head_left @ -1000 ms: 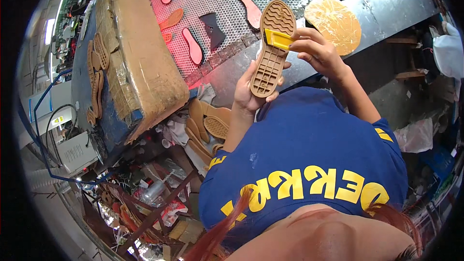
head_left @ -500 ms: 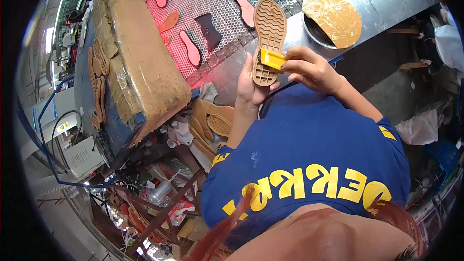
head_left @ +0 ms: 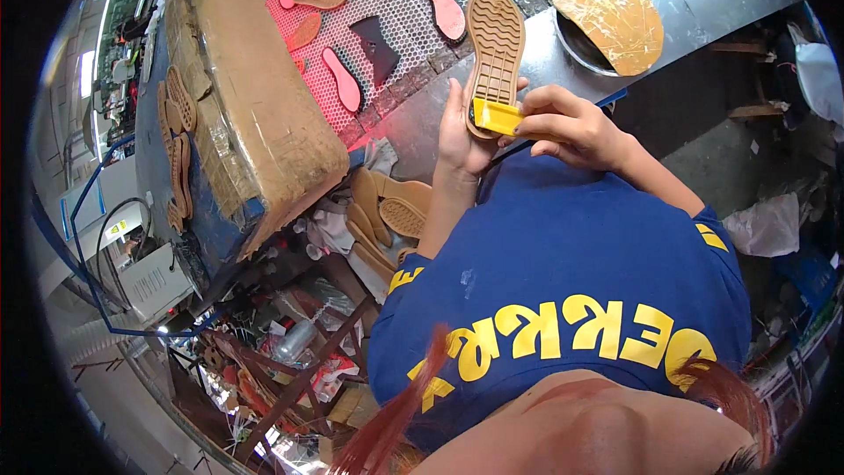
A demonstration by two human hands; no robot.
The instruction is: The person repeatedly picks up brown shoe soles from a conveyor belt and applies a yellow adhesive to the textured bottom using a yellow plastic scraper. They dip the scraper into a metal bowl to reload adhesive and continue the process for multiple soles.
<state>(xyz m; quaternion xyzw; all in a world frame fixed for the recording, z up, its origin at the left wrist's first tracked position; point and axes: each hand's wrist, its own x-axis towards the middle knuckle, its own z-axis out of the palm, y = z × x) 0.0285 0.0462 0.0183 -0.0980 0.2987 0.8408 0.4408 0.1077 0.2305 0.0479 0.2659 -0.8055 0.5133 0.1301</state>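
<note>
A tan shoe sole (head_left: pixel 496 40) stands nearly upright in my left hand (head_left: pixel 463 142), its wavy, gridded tread facing me. The palm and fingers wrap round the heel end from behind and the left side. My right hand (head_left: pixel 576 127) pinches a yellow-handled brush (head_left: pixel 499 118) between thumb and fingers. Its dark working edge lies against the tread near the heel, covering part of the grid there. Whether it leaves anything on the sole is too small to tell.
Ahead lies a mesh belt (head_left: pixel 374 2) with pink insoles (head_left: pixel 343 81) and black cut pieces (head_left: pixel 376 48). A bowl (head_left: pixel 587 51), partly covered by a tan disc (head_left: pixel 615 18), stands on the metal ledge (head_left: pixel 703 0). At left is a worn cardboard box (head_left: pixel 255 79); more soles (head_left: pixel 406 209) lie below it.
The brush has slid down the tread towards the heel, and the sole has risen slightly. Another tan sole now shows on the belt beside the far-left pink insole.
</note>
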